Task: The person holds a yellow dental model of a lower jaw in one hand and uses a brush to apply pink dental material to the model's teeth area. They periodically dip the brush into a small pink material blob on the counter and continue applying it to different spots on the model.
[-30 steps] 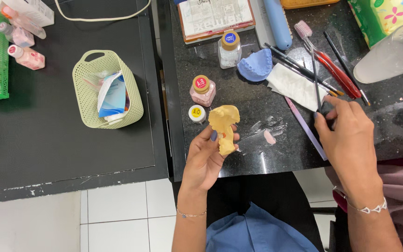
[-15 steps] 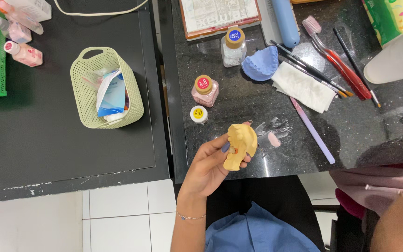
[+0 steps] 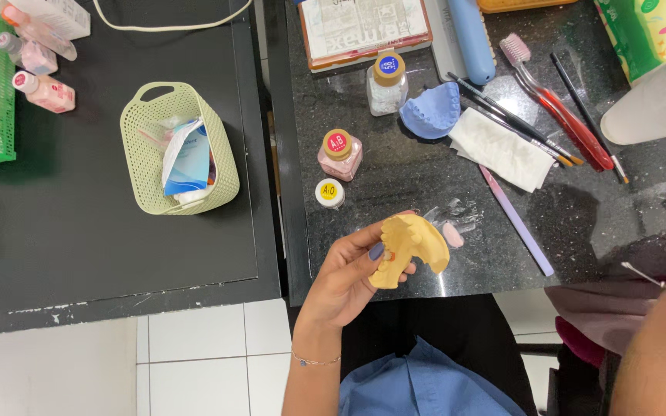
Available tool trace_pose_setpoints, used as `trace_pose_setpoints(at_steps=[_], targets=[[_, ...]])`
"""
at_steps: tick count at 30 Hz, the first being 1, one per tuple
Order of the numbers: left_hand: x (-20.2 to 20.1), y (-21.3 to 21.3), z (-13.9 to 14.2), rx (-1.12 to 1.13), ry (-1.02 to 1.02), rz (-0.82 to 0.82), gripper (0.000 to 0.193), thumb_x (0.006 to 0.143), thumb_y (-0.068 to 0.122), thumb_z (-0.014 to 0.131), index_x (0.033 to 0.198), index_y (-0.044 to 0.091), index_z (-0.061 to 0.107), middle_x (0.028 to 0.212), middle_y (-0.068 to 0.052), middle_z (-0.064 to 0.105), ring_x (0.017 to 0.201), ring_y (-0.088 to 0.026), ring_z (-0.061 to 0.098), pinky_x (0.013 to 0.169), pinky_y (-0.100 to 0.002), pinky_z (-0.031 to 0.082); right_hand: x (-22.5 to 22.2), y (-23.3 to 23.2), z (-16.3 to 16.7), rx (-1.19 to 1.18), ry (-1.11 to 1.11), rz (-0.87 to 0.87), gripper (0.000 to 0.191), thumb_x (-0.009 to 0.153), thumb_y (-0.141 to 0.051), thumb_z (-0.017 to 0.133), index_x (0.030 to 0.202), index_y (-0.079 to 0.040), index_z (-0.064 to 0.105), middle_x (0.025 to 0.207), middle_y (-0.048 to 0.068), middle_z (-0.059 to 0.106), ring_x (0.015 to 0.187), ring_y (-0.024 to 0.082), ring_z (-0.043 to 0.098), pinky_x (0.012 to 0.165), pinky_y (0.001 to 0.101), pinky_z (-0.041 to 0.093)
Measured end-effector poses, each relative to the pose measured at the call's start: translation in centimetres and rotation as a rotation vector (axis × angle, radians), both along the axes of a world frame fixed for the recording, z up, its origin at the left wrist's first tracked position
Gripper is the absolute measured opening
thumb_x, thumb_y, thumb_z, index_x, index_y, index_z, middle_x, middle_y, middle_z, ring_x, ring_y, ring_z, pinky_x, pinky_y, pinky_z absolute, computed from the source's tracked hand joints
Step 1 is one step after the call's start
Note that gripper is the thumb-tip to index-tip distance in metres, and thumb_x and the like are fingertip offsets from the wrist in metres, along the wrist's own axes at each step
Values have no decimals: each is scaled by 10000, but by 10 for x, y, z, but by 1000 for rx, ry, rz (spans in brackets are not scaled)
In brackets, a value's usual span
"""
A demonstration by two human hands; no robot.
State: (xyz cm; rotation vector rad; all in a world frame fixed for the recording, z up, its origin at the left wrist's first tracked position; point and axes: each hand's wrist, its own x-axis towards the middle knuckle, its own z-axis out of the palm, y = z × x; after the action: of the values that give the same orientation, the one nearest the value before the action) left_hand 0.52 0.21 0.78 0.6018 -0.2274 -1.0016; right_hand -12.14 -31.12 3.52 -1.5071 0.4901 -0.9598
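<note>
Above the near edge of the black counter (image 3: 395, 177), a yellow dental cast (image 3: 412, 246) sits in the left hand (image 3: 348, 273), fingers closed around its lower part, thumb pressed on its face, so the arch-shaped top stands clear of the palm. The cast is lifted off the surface, tilted toward the camera. The right hand itself is out of view; only a forearm (image 3: 660, 347) with a thin bracelet shows at the lower right, so I cannot tell whether that hand is open or closed.

Just beside the cast, on the counter, lie a small pink piece (image 3: 452, 234) and some clear bits. A little further back stand a small white jar (image 3: 329, 192) and a pink jar (image 3: 340, 154), with a clear bottle (image 3: 386, 85) behind them. To the right are a blue tray (image 3: 431, 112), a white tissue (image 3: 502, 148), a lilac stick (image 3: 516, 221), brushes (image 3: 518, 123) and a red-handled tool (image 3: 568, 123). On the table to the left sits a pale green basket (image 3: 144, 123) holding packets.

This looks like an inspection step: the cast is held up and turned for a look. Any further work on it would call for a steady left grip and a tool fetched from the right-hand group.
</note>
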Motion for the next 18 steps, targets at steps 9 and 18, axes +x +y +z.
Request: trace_pose_setpoints(at_steps=[9,18], targets=[[0,-2,-4,32,-2,63,532,1019,78,616,1501,-105,486,1385,-236,619,1061,-273,722,913,-360,620,-24,-9,-46,40,-93,35,186,1257,-100,537,1113,11,578,1082,111,639,922,171,624,912,313,536],[0,-1,-7,8,18,89,540,993,84,636,1477,-105,488,1384,-212,641,1038,-267,728,898,-350,623,-17,1,-53,66,-48,67,64,1185,-18,595,1239,18,596,1085,85,674,945,112,652,901,282,575]])
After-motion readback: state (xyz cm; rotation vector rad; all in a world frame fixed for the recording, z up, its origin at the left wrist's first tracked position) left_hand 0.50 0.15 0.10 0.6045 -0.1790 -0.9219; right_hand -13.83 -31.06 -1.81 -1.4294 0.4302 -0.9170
